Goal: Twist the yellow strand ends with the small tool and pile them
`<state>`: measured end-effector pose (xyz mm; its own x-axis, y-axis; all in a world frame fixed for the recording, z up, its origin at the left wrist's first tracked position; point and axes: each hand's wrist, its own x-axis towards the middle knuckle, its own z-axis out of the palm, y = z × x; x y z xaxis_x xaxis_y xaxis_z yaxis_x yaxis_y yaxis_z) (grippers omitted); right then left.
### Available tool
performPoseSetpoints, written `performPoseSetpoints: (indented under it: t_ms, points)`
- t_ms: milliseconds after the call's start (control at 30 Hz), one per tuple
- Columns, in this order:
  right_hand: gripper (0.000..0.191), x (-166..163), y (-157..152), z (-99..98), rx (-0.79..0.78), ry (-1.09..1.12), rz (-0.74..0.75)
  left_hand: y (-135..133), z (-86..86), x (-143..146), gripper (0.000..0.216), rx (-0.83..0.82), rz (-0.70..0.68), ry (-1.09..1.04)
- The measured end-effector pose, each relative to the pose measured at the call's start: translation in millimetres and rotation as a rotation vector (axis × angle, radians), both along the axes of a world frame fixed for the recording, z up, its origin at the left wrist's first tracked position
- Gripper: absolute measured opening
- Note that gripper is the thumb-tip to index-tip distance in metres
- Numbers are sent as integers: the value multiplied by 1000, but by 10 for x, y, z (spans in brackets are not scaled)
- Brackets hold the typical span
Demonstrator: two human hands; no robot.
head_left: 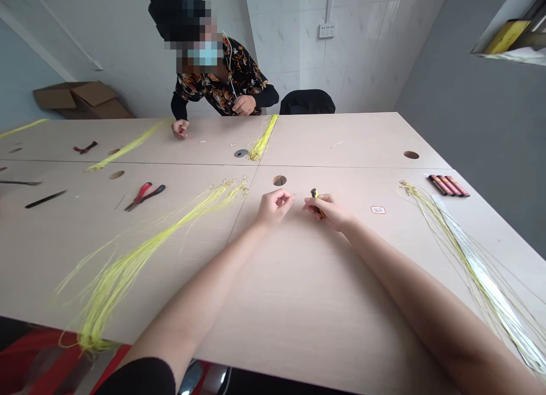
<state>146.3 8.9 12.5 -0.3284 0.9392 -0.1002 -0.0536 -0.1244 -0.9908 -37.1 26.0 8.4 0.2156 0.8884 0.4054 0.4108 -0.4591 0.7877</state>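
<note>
My left hand [274, 207] is closed in a pinch above the middle of the table, at a tiny thin piece too small to name. Close by on its right, my right hand [328, 212] has its fingers wrapped round a small black-and-yellow handheld tool [315, 196], whose dark end sticks up; its kind is not clear. A gap separates the two hands. Left of them lies a long bundle of yellow cords [166, 230] with metal ends, hanging over the near edge. A small red-edged label [378, 210] lies to the right of my right hand.
Pliers [145, 197] with red and black handles and a dark slim tool [46, 198] lie left. At right are red-and-black sticks [449, 185] and another cord bundle [452, 235]. A cable hole [280, 180] opens beyond my hands. Across the table a masked person [222, 82] leans in.
</note>
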Motion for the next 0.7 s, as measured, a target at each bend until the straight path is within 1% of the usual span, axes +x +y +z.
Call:
performPoseSetpoints:
  t_ms: [100, 167, 267, 367, 467, 600, 700]
  points:
    - [38, -38, -17, -4, 62, 23, -9, -4, 5, 1, 25, 7, -5, 1]
    - [36, -54, -29, -18, 76, 28, -6, -7, 8, 2, 26, 4, -8, 6]
    - [34, -63, -48, -25, 36, 23, -5, -12, 12, 6, 27, -2, -13, 8]
    - [37, -60, -63, -9, 1, 17, 33, -13, 13, 8, 28, -6, -14, 7]
    - [38, -61, -69, 8, 26, 34, 54, -8, 7, 5, 28, 3, -18, 1]
    - [44, -77, -63, -6, 43, 81, 7, 4, -12, -1, 28, 2, -26, -1]
    - [45, -84, -56, -30, 39, 59, -28, 9, -25, -1, 27, 9, -34, -4]
